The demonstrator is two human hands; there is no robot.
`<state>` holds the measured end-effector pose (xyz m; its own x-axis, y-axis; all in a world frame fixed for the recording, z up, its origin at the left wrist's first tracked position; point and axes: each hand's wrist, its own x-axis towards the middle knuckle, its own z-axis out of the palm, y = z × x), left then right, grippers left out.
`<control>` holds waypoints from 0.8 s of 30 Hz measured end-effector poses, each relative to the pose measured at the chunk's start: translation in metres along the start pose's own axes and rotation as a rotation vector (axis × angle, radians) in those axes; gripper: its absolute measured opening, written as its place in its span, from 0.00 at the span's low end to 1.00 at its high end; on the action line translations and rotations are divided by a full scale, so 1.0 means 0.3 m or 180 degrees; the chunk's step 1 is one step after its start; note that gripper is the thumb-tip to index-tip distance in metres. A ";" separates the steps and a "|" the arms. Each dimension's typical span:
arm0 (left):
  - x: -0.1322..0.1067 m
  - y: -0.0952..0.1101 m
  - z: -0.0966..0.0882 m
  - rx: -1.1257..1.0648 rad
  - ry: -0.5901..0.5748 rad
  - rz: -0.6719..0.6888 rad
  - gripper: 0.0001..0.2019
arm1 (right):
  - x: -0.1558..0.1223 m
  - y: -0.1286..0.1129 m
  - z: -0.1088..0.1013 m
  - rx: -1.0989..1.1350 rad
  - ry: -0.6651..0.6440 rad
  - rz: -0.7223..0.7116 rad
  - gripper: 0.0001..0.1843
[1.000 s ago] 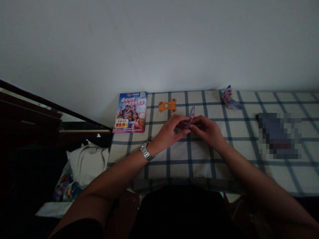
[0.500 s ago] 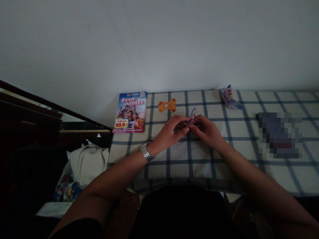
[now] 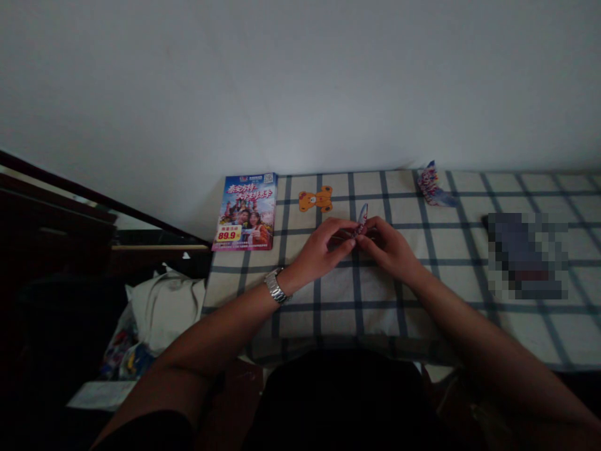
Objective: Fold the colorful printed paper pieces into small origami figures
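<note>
Below and to the right of the orange bear (image 3: 315, 199), the left hand (image 3: 323, 249) and right hand (image 3: 392, 247) are meeting fingertip to fingertip, both pinching a small patterned piece (image 3: 363, 217) whose pointed tip is sticking up between them. The left arm is reaching in from below and left of the bear, a silver watch (image 3: 275, 286) circling its wrist; the right arm is slanting in from below and far right. Both hands are arching, with thumbs on the near side and fingers curling behind. Compared with a second ago, the piece's tip is standing slightly lower, and less of its lower part is showing between the fingers. The booklet (image 3: 245, 213) is lying left of the bear, and the crumpled wrapper (image 3: 432, 186) is resting well to its right, both where they were.
</note>
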<state>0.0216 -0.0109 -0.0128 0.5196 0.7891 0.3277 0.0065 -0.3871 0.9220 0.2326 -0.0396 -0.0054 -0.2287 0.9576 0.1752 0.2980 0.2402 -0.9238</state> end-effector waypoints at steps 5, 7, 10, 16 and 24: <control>0.000 -0.007 0.001 0.0022 0.0007 -0.0050 0.15 | 0.002 -0.008 0.003 0.0016 0.0035 -0.0003 0.10; 0.000 -0.010 0.001 0.0009 0.0009 -0.0052 0.15 | 0.003 -0.008 0.003 -0.0031 0.0045 -0.0026 0.09; -0.001 -0.012 0.001 0.0034 0.0015 0.0006 0.15 | 0.002 -0.005 0.000 -0.0124 0.0083 -0.0085 0.08; -0.002 -0.005 -0.004 0.0427 0.0092 0.0129 0.13 | 0.002 0.000 -0.004 -0.0188 0.0134 -0.0114 0.07; -0.004 0.003 -0.006 0.0610 0.0149 0.0166 0.11 | 0.003 -0.007 -0.002 -0.0350 0.0118 -0.0202 0.04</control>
<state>0.0195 -0.0112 -0.0119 0.4833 0.7851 0.3873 0.1455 -0.5083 0.8488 0.2324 -0.0392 -0.0031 -0.2164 0.9447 0.2466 0.3842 0.3146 -0.8680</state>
